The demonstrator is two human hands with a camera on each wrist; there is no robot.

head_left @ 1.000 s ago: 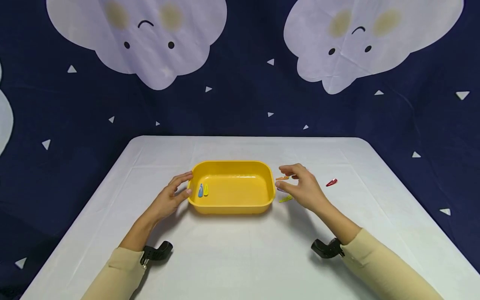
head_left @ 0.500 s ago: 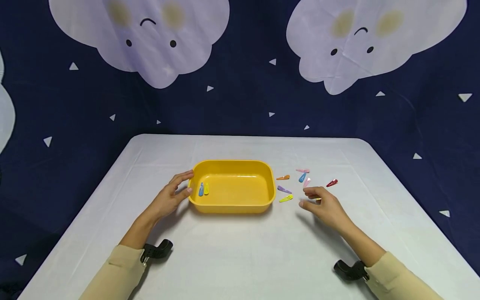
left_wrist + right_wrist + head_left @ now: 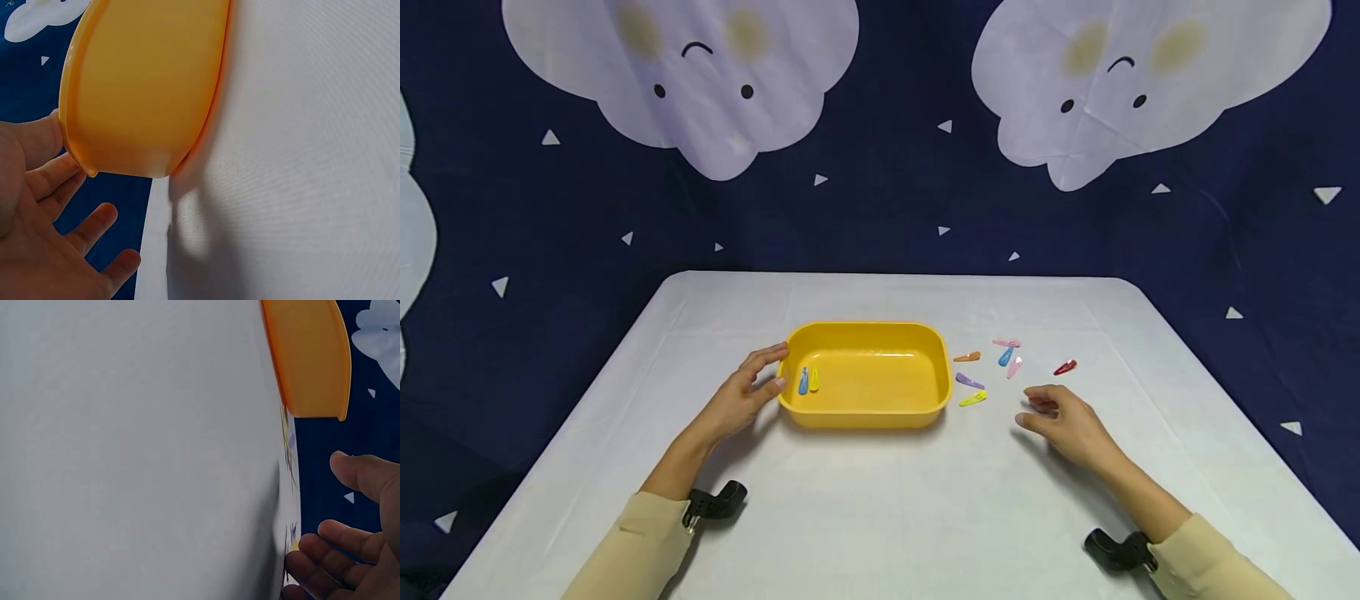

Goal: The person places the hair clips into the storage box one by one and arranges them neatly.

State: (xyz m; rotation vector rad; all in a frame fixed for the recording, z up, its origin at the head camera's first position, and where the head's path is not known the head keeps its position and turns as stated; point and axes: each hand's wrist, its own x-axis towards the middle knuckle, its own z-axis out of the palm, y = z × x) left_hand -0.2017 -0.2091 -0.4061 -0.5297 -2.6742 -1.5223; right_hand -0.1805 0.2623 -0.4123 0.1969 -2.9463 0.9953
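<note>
Just moved R hand [image 3: 1067,426] away from tray [image 3: 862,419], unclenched, gripping nothing visible; touching tray w/ relaxed L hand [image 3: 732,407]. Exposed clips [image 3: 973,398] ahead-left of R hand, still outside tray.

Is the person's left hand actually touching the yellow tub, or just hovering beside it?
Touching. The left wrist view shows it: the left hand's thumb meets the rim of the yellow tub, with no gap between.
</note>
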